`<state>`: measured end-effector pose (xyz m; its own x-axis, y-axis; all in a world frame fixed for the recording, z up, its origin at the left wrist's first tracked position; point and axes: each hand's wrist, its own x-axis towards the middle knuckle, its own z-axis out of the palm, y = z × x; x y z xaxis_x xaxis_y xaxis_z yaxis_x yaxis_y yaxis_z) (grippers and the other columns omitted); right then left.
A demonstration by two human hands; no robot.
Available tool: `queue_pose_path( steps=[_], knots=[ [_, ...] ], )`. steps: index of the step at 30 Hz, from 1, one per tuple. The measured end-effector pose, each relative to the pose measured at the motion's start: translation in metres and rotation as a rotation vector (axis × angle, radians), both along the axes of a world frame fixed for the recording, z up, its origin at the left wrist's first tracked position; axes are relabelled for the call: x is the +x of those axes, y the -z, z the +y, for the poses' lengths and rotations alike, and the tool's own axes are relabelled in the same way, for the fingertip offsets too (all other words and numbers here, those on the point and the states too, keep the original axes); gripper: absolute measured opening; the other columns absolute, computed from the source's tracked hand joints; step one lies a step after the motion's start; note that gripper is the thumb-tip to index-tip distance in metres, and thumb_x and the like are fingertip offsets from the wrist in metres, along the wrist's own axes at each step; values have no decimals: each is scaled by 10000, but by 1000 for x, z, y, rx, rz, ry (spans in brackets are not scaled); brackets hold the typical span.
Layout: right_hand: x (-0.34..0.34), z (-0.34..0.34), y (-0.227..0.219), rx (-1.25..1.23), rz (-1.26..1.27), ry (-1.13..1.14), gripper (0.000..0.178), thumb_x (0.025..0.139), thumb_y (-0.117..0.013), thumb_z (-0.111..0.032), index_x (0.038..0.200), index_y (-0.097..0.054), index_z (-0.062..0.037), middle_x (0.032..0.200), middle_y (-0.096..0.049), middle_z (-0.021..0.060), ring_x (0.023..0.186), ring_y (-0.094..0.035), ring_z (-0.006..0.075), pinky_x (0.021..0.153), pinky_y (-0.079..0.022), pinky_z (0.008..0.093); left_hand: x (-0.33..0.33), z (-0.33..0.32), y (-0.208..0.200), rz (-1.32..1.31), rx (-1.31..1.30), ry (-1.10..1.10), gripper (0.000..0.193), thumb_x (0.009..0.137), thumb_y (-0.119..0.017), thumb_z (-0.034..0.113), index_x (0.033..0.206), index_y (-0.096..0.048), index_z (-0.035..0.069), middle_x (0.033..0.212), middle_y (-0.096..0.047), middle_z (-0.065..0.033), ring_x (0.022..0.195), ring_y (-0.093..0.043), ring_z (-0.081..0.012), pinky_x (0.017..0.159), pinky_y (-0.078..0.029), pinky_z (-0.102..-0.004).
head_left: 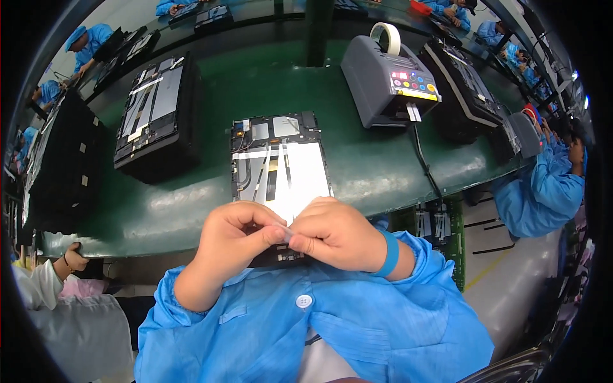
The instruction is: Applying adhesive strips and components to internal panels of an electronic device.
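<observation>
Close to my body, my left hand (239, 235) and my right hand (338, 235) meet thumb to thumb. Between their pinched fingertips is a small pale strip of tape (287, 232), mostly covered by the fingers. Under and beyond the hands lies a flat tablet-like device (308, 172), its inside showing: silver plates, black ribbon cables, a white tape band across it and a dark circuit section at the far end. My hands hide its near part. A blue band circles my right wrist.
On the green table (217, 83), a grey tape dispenser (377, 80) with a white roll stands at the far right, its cable running to the near edge. Stacks of similar devices (153, 105) flank both sides. Co-workers sit around; one person's hand (75, 258) is at the left edge.
</observation>
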<state>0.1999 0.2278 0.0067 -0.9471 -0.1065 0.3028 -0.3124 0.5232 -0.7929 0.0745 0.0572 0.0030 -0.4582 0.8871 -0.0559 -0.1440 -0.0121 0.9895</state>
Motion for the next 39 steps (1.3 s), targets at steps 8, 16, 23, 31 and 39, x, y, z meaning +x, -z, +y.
queue_pose_path(
  steps=[8,16,23,31,39],
  knots=[
    [-5,-1,-3,178,212,448,208,822,-642,-212,986,-669,-87,893,-667,78,886,-623,247,870,-383,393,-9,-1,9,245,-38,-227,55,769,-721,19,784,-678,-12,831,-665,-70,743,-606,-112,650,-486,-240],
    [-28,4,0,284,207,396,98,789,-675,-130,857,-621,-85,881,-657,73,1006,-624,248,874,-373,460,-23,-3,22,85,125,-297,291,834,-678,36,1119,-636,-9,983,-648,-85,796,-619,-133,683,-486,-216],
    [-73,22,-5,44,19,454,299,785,-670,-107,1062,-571,-56,910,-654,144,935,-616,345,831,-442,393,-77,12,14,1187,-220,-334,271,754,-656,86,1012,-650,4,879,-612,-124,800,-615,-275,698,-506,-349],
    [-146,31,13,336,19,185,525,757,-661,-25,1244,-474,-83,925,-618,132,908,-580,332,792,-465,409,-91,23,33,1280,-303,-308,256,782,-637,140,1012,-660,31,885,-606,-132,819,-599,-309,718,-492,-395],
    [-181,40,19,355,65,110,407,770,-636,5,1155,-525,-68,767,-582,81,752,-573,270,672,-461,376,-96,22,36,1410,-232,-292,247,784,-641,164,995,-664,38,787,-546,-70,750,-584,-257,636,-506,-359]
  ],
)
